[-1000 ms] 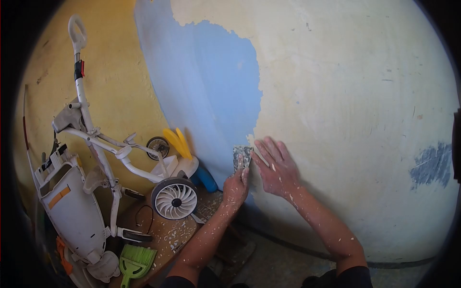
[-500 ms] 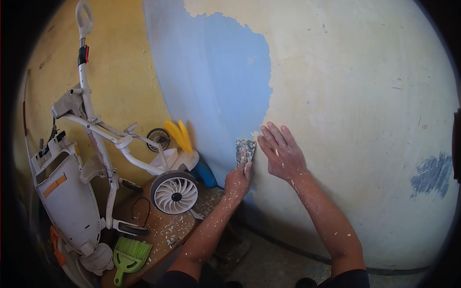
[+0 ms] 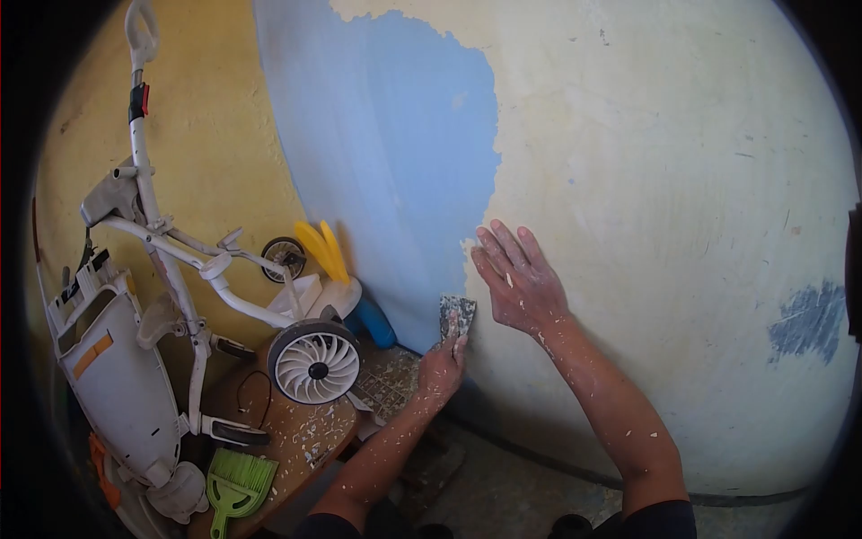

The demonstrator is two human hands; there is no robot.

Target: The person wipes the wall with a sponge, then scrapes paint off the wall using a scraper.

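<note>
My left hand (image 3: 442,366) is closed around a scraper (image 3: 458,314) whose flat blade is speckled with paint. The blade lies at the wall, by the ragged border between the bare blue patch (image 3: 413,126) and the cream paint (image 3: 628,207). Just up and to the right, my right hand (image 3: 521,278) rests flat on the cream paint with its fingers spread, holding nothing. Paint flakes cling to both forearms. The scraper's handle is mostly hidden in my fingers.
At the left a white wheeled frame (image 3: 180,310) leans over a brown table (image 3: 301,449) strewn with paint chips. A green brush and dustpan (image 3: 238,490) lies at its edge. A blue bottle (image 3: 373,323) and a yellow object (image 3: 323,251) stand by the wall. Grey scuffs (image 3: 808,323) mark the right.
My left hand and the scraper have moved down along the paint border, and more blue shows above the blade. My right hand stays on the wall. The view has shifted slightly.
</note>
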